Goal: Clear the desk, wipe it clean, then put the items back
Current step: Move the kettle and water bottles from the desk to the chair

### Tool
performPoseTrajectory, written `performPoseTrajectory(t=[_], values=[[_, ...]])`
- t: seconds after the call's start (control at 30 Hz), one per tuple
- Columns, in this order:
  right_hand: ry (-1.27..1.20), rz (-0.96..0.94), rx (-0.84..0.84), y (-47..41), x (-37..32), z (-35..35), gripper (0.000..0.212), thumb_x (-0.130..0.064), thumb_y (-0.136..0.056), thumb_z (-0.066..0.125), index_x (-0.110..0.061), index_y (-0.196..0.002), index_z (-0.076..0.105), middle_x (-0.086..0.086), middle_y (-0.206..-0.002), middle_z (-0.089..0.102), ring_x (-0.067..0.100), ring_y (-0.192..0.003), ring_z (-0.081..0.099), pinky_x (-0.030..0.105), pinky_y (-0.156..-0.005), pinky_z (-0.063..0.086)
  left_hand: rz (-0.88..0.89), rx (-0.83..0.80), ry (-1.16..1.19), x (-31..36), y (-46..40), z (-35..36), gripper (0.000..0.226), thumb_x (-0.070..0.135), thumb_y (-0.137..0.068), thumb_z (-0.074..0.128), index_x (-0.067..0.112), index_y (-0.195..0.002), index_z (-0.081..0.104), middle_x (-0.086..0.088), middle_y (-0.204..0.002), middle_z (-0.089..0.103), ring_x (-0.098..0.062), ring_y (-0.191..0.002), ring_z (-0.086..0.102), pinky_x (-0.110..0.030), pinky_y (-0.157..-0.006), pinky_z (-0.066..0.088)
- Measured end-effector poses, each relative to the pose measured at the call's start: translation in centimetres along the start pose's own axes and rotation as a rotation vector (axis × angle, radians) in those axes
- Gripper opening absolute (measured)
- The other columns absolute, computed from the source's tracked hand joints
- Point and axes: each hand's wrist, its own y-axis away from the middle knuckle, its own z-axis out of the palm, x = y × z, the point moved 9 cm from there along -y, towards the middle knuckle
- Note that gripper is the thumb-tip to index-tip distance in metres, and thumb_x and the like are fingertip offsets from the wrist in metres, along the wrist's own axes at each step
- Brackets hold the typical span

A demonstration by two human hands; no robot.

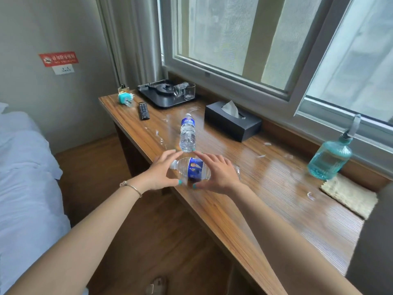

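A lying water bottle is clamped between both hands, left and right, so it's probably being cleared off the bench first.

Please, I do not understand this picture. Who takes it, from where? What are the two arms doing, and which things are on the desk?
A camera on a person's head takes the one picture, looking down at both arms. The left hand and right hand together hold a lying water bottle above the desk edge. A second bottle stands just behind. Also on the desk: a black tissue box, a remote, a tray with glasses, a blue-green spray bottle and a cloth.
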Motion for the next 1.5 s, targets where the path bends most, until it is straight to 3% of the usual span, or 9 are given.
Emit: performPoseTrajectory(t=[0.2,0.43,0.63,0.8,0.93,1.03,1.17,1.3,1.5], values=[[0.248,0.004,-0.217,-3.7,1.4,2.1,0.108,-0.082,-0.065,0.063,-0.056,-0.144,-0.007,-0.004,-0.14,0.049,0.021,-0.113,0.055,0.026,-0.076,0.047,0.144,-0.168,0.024,-2.8,-3.5,-2.1,0.095,0.029,-0.08,0.076,0.054,-0.143,0.01,0.027,-0.146,0.008,-0.011,-0.143,0.011,-0.036,-0.118,0.021],[0.318,0.145,-0.066,-5.3,1.9,1.1,0.093,-0.084,-0.062,0.059,-0.048,-0.142,0.028,-0.016,-0.117,0.062,0.009,-0.094,0.06,0.024,-0.07,0.049,0.283,-0.397,-0.05,-5.9,-6.6,-2.5,0.102,0.002,-0.075,0.054,0.054,-0.146,0.003,0.028,-0.151,0.003,-0.006,-0.144,0.002,-0.036,-0.118,0.018],[-0.24,0.379,0.229,-3.9,4.6,-2.0,0.071,-0.054,-0.056,0.087,-0.06,-0.117,0.05,-0.028,-0.103,0.065,-0.002,-0.093,0.062,0.027,-0.081,0.052,0.354,-0.351,0.142,-4.3,-9.7,-4.7,0.095,0.002,-0.086,0.059,0.051,-0.147,0.003,0.026,-0.145,0.007,0.003,-0.138,0.009,-0.027,-0.112,0.021],[-0.752,0.477,0.607,-4.3,7.5,-6.2,0.079,-0.046,-0.056,0.085,-0.041,-0.126,0.048,-0.006,-0.114,0.065,0.011,-0.102,0.065,0.029,-0.088,0.053,0.373,-0.303,0.211,-2.5,-12.5,-5.2,0.095,0.003,-0.084,0.062,0.056,-0.139,0.005,0.02,-0.147,0.012,-0.009,-0.143,0.016,-0.028,-0.113,0.019],[-0.796,0.509,0.709,-4.6,9.3,-6.3,0.099,-0.047,-0.06,0.09,-0.03,-0.14,0.036,0.007,-0.125,0.058,0.027,-0.112,0.061,0.053,-0.097,0.051,0.358,-0.294,0.247,-0.8,-13.8,-5.0,0.094,0.005,-0.085,0.065,0.049,-0.145,0.008,0.013,-0.151,0.012,-0.009,-0.141,0.018,-0.025,-0.107,0.023],[-0.772,0.548,0.731,-4.5,9.9,-5.6,0.102,-0.049,-0.057,0.09,-0.034,-0.141,0.032,0.004,-0.127,0.055,0.025,-0.114,0.059,0.053,-0.096,0.051,0.353,-0.289,0.252,-0.2,-14.4,-4.6,0.095,0.011,-0.085,0.069,0.048,-0.147,0.008,0.012,-0.151,0.008,-0.008,-0.141,0.016,-0.025,-0.104,0.023],[-0.704,0.517,0.679,-4.8,9.3,-4.1,0.101,-0.031,-0.058,0.094,-0.045,-0.134,0.029,-0.008,-0.126,0.051,0.014,-0.117,0.054,0.029,-0.098,0.048,0.245,-0.194,0.327,-1.7,-16.5,-4.1,0.092,0.032,-0.08,0.076,0.05,-0.146,0.014,0.016,-0.146,0.015,-0.012,-0.137,0.024,-0.036,-0.109,0.028],[-0.691,0.516,0.697,-5.0,9.6,-2.8,0.098,-0.02,-0.065,0.089,-0.034,-0.138,0.025,-0.008,-0.121,0.054,0.014,-0.111,0.059,0.04,-0.099,0.05,-0.16,0.097,0.484,-6.0,-20.4,-4.2,0.102,0.078,-0.058,0.065,0.036,-0.143,0.029,-0.001,-0.134,0.04,-0.022,-0.119,0.048,-0.046,-0.099,0.046],[-0.741,0.496,0.71,-5.3,9.7,-2.9,0.092,-0.004,-0.069,0.084,-0.024,-0.139,0.027,-0.009,-0.109,0.056,0.0,-0.094,0.061,0.021,-0.085,0.051,-0.281,0.092,0.255,-3.5,-23.4,-2.3,0.106,0.06,-0.066,0.075,0.036,-0.149,0.013,-0.018,-0.146,0.017,-0.041,-0.128,0.029,-0.046,-0.101,0.038]])
